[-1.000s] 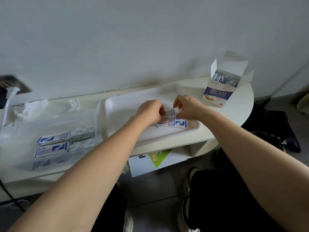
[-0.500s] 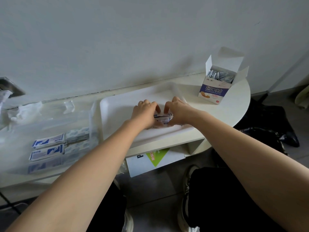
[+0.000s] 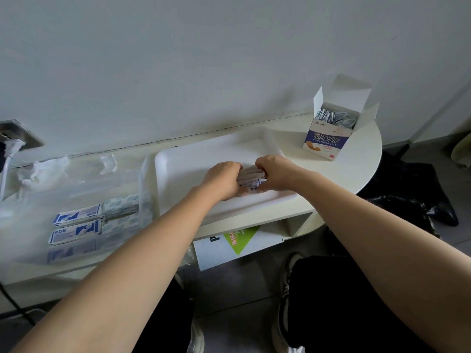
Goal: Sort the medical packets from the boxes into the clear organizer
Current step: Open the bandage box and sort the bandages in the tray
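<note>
A small stack of white-and-blue plaster packets (image 3: 251,180) sits on the white tray (image 3: 193,161), squeezed between both my hands. My left hand (image 3: 224,179) grips its left end with curled fingers, and my right hand (image 3: 276,174) grips its right end. The clear organizer (image 3: 76,200) lies at the left, with blue-and-white packets (image 3: 76,222) and paler packets (image 3: 121,206) in its near compartments. An open plaster box (image 3: 328,128) with grey packets inside stands at the right on the table.
The white table ends in a rounded edge (image 3: 374,159) at the right. A plug and wall socket (image 3: 12,143) are at the far left. A white-and-green box (image 3: 237,240) sticks out of the shelf below. Dark bags (image 3: 413,200) lie on the floor at the right.
Both hands have closed in from picking at loose packets on the tray and now hold them bunched into one stack. The view has shifted slightly.
</note>
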### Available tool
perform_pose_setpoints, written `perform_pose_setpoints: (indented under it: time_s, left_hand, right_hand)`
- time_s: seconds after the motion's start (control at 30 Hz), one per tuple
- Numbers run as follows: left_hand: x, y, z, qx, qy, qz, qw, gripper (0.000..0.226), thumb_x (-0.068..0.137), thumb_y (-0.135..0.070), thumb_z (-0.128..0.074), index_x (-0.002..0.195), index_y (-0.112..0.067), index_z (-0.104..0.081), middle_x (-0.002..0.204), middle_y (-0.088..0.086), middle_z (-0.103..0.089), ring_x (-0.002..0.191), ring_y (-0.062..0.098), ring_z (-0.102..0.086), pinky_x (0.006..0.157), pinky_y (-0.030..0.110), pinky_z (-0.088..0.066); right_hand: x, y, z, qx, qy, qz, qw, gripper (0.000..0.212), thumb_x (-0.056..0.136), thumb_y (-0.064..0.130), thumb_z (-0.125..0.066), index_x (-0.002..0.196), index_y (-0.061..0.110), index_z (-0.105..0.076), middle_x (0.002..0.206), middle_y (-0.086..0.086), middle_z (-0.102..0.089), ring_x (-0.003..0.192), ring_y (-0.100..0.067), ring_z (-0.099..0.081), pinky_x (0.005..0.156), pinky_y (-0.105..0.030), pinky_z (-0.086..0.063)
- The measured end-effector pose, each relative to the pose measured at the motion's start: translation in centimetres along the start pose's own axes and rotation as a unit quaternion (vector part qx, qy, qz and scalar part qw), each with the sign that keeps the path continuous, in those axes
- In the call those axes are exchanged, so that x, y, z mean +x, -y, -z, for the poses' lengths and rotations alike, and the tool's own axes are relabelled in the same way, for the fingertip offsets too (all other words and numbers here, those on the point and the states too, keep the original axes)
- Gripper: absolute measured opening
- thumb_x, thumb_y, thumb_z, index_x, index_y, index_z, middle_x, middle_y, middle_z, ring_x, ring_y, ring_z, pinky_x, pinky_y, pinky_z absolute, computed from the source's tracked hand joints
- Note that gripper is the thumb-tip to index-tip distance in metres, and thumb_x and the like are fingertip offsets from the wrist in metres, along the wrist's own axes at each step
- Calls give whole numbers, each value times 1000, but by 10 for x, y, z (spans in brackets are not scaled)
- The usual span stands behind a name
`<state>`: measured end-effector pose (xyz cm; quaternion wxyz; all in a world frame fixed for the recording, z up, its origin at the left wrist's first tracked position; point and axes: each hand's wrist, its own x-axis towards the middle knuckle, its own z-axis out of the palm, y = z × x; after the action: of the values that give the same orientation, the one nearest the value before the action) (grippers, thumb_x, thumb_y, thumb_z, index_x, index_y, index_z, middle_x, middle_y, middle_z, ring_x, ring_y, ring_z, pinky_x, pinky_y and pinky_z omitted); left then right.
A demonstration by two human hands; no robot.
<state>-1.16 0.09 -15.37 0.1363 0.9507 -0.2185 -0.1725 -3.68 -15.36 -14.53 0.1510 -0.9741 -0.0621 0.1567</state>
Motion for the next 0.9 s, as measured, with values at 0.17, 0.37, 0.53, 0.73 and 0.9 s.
perform_pose_setpoints:
  time_s: [0.17,0.37,0.53,0.73,0.9]
  left_hand:
    - [-1,2,-1,-17,2,-13,1000,35,75,-29,-77,101,-13,-60,104,8,-65,93,27,-58,69,29,-39]
    - [-4,9,0,-50,13,-53,997,24,90,-33,-58,72,-21,-48,77,2,-52,72,22,-49,53,30,-29]
    - [-8,16,1,-51,-77,-64,994,30,96,-11,-39,67,-15,-45,71,3,-58,71,29,-53,57,32,-34]
    - [-11,20,5,-23,-209,-144,967,31,99,-21,-41,119,-23,-65,91,6,-62,78,29,-59,72,39,-48]
    - [-15,33,-6,4,-213,-248,945,40,96,-24,-37,127,-18,-62,93,10,-51,81,28,-53,69,39,-46]
  right_hand:
    - [0,1,-2,-4,8,-7,1000,36,76,28,-77,100,10,-57,92,-2,-45,83,-20,-44,69,-27,-32]
    - [4,3,-2,18,23,-13,999,31,75,23,-77,92,15,-52,89,-2,-52,83,-23,-49,67,-29,-37]
    - [3,4,-1,57,41,-35,997,21,76,21,-75,92,13,-63,81,-2,-58,74,-19,-53,53,-22,-38]
    - [2,0,3,156,60,-76,983,8,77,15,-70,85,13,-69,75,-2,-63,67,-15,-54,57,-20,-40]
    - [4,-3,8,220,71,-90,969,15,71,18,-78,80,10,-69,85,-12,-70,77,-25,-64,74,-34,-51]
